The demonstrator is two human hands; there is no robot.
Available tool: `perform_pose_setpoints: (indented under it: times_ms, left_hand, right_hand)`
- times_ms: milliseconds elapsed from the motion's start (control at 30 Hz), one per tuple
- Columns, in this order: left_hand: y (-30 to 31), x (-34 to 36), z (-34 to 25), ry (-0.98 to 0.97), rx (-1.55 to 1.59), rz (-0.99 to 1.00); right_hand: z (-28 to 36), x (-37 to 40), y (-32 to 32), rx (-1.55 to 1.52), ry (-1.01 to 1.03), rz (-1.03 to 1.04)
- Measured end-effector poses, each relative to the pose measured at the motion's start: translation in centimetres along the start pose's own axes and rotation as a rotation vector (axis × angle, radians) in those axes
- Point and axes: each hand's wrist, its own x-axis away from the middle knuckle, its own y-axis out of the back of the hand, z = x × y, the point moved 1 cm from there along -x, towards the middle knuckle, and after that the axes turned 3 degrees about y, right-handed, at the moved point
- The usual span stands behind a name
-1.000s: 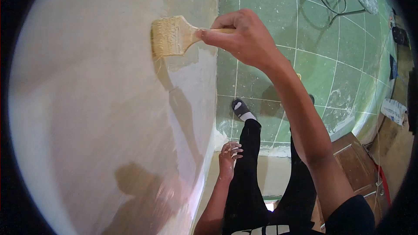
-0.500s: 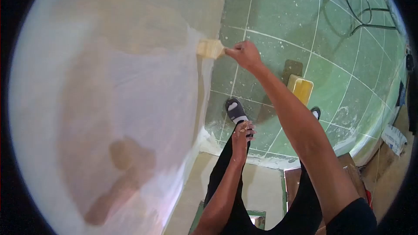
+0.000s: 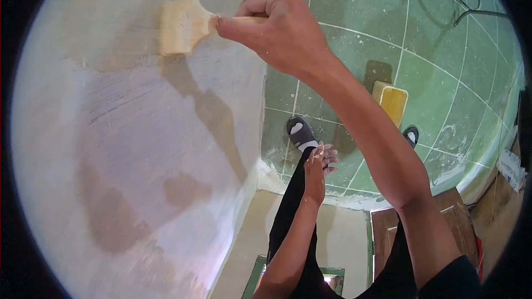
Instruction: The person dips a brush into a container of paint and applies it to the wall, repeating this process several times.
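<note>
My right hand (image 3: 282, 30) is closed around the handle of a wide paintbrush (image 3: 180, 26). The brush is against or very near the wall (image 3: 138, 149), its pale bristle end pointing left; the exact contact is hard to make out. Around it the wall shows tan patches and a pinkish-white area with dark streaks. Low over my leg hangs my left hand (image 3: 321, 161), fingers apart and holding nothing, with light smears on the skin.
On the green tiled floor (image 3: 354, 72), spattered with white, stands a yellow rectangular container (image 3: 392, 104) near my feet. A dark metal frame (image 3: 471, 0) is at the upper right. A brown wooden door (image 3: 443, 216) and a printed bag (image 3: 511, 169) lie toward the lower right.
My right hand has brought the brush from the wall's bottom edge leftward and up onto the wall face, closer to the camera. The left hand stays low. The view has shifted slightly.
</note>
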Motion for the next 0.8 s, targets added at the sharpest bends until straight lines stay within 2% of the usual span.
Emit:
perform_pose_setpoints:
  times_ms: [100, 167, 300, 333, 400, 433, 467, 500, 533, 600, 733, 800]
  left_hand:
    - [0.1, 0.0, -0.5, 0.001, 0.028, -0.02]
    - [-0.7, 0.3, -1.6, 0.064, 0.025, -0.03]
    - [-0.3, -0.2, -0.9, 0.017, 0.022, -0.042]
    - [-0.3, -0.2, -1.1, 0.006, 0.037, -0.068]
    - [-0.2, -0.2, -1.5, -0.004, 0.048, -0.098]
    - [-0.2, -0.1, -1.6, -0.003, 0.041, -0.096]
    - [-0.2, -0.1, -1.6, -0.005, 0.037, -0.093]
    - [-0.2, -0.2, -1.7, -0.005, 0.04, -0.09]
    - [-0.3, -0.4, -1.8, -0.001, 0.057, -0.089]
    - [0.0, -0.5, -1.8, 0.011, 0.074, -0.098]
    - [0.1, -0.8, -1.4, 0.053, 0.094, -0.075]
    - [-0.2, -1.0, -1.5, 0.038, 0.106, -0.066]
  right_hand:
    - [-0.8, -0.3, 0.4, -0.114, 0.011, -0.016]
    - [-5.9, -0.3, -2.0, -0.214, -0.12, -0.004]
    - [-17.3, 1.8, -8.0, -0.045, -0.226, 0.021]
    - [-18.9, 2.2, -8.4, -0.043, -0.221, 0.011]
    - [-20.9, 3.4, -8.3, 0.292, -0.338, 0.061]
    - [-21.4, 3.8, -8.0, 0.291, -0.343, 0.061]
    - [-22.0, 4.2, -7.7, 0.332, -0.432, 0.08]
    - [-21.7, 4.1, -7.3, 0.374, -0.517, 0.099]
    - [-21.3, 3.5, -7.5, 0.376, -0.512, 0.101]
    - [-19.6, 2.4, -8.3, 0.325, -0.365, 0.042]
    - [-14.1, 0.5, -6.1, 0.228, -0.319, 0.035]
    - [-12.0, 0.7, -4.8, 0.122, -0.19, 0.022]
